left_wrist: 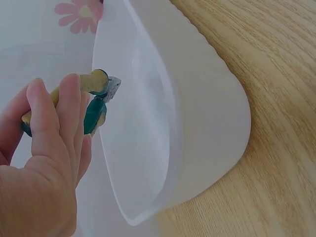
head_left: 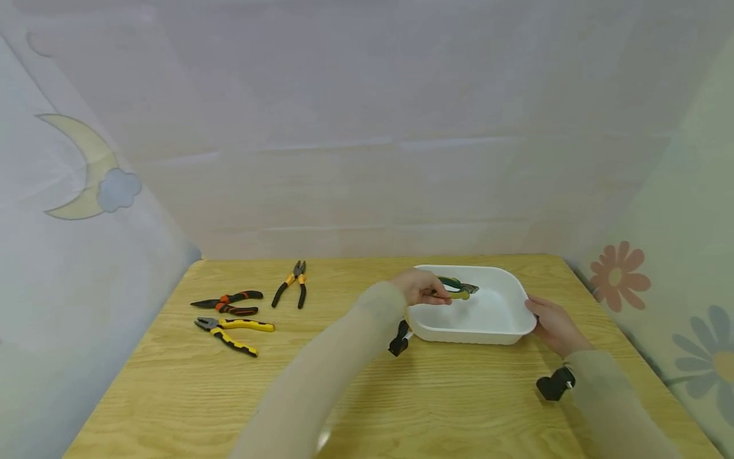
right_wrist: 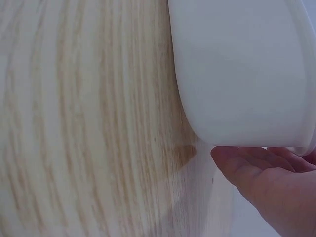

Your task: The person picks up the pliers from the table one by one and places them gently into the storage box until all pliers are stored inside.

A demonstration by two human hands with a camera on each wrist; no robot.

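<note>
The left hand (head_left: pixel 423 287) grips a pair of green-and-yellow pliers (head_left: pixel 459 288) by the handles, its fingers (left_wrist: pixel 66 116) curled round them, and holds the tool over the near-left part of a white tray (head_left: pixel 518 290). The pliers lie roughly level, with their long axis running left to right across the tray: the handles sit inside the fist and the metal nose points away from the hand toward the tray's middle. In the left wrist view the nose hangs just above the tray's inner wall; whether it touches the bottom cannot be told.

The left forearm reaches in from the near side, across the desk (head_left: pixel 344 382), with the wrist bent slightly down over the rim. The right hand (head_left: pixel 553 325) rests against the tray's right end, its fingers straight along the outside wall and the palm close to the desk, holding nothing.

Well apart on the left of the desk lie three more pairs of pliers: one yellow-and-black (head_left: pixel 235 328), one orange-and-black (head_left: pixel 227 302) and one smaller pair with orange grips (head_left: pixel 292 288).
</note>
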